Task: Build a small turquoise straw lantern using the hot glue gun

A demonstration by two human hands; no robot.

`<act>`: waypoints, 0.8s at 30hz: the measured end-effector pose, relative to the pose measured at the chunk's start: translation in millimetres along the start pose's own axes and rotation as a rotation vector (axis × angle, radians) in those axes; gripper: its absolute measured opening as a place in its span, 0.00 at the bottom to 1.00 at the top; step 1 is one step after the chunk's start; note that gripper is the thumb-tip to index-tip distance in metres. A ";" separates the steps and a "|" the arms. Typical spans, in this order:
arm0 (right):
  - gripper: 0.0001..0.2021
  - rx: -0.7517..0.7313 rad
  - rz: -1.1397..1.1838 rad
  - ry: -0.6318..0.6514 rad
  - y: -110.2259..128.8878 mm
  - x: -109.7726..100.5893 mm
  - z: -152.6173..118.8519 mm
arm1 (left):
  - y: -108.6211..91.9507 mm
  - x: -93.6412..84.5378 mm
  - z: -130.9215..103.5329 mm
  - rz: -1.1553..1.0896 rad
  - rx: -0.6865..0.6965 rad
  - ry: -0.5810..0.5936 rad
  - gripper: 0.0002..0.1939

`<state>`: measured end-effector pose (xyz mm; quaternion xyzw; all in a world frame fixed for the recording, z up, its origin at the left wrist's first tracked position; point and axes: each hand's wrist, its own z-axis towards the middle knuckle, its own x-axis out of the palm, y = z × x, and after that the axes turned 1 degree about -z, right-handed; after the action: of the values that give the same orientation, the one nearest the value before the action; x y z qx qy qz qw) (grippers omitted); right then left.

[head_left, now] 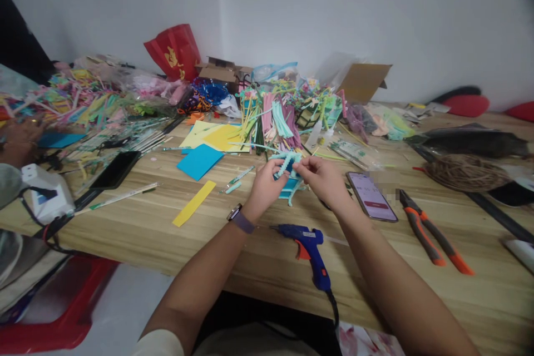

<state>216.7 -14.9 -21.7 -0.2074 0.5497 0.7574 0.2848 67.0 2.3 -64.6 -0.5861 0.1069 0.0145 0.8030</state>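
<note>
Far left: a co-worker's hand (20, 139), near a blue sheet (62, 139). Next, on the wooden bench (154, 239): one dark-screened device (115, 170); one yellow strip (194, 203). Left hand (266, 186), wristwatch (241, 218) worn: fingers clamped on a mint-green fuzzy piece (285, 165), which sits mid-bench between both hands. One blue glue gun (309, 242), nozzle leftward, lying nearer the person. Right hand (324, 178): fingers pinched on the mint-green fuzzy piece's right side. One lit smartphone (371, 197). One pair of pliers (434, 233), orange-and-grey handles. One brown coil (465, 171).
</note>
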 end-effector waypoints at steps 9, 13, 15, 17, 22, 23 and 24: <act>0.14 -0.021 -0.002 0.004 -10.3 6.8 0.5 | -5.4 -0.1 -0.5 -0.020 -0.020 0.009 0.13; 0.14 -0.062 -0.015 -0.031 -8.8 8.4 -1.6 | -8.3 0.3 -0.7 -0.041 -0.034 0.006 0.14; 0.13 -0.073 -0.023 -0.054 -6.5 9.0 -3.2 | -8.9 0.9 -0.6 -0.054 -0.047 0.008 0.17; 0.12 -0.071 -0.025 -0.073 -4.0 9.7 -4.7 | -8.4 2.5 -0.2 -0.055 -0.071 0.003 0.21; 0.12 -0.053 -0.049 -0.088 -1.2 11.2 -7.1 | -6.7 9.7 0.6 0.057 -0.067 -0.123 0.23; 0.13 -0.051 -0.059 -0.089 -1.3 11.3 -7.6 | -6.9 10.9 0.5 0.076 -0.057 -0.150 0.22; 0.13 -0.051 -0.069 -0.090 -1.4 11.3 -8.1 | -7.3 11.9 0.4 0.090 -0.049 -0.169 0.22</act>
<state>209.1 -19.9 -32.3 -0.1991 0.5094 0.7695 0.3298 79.8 -0.8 -59.9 -0.5970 0.0646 0.1024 0.7930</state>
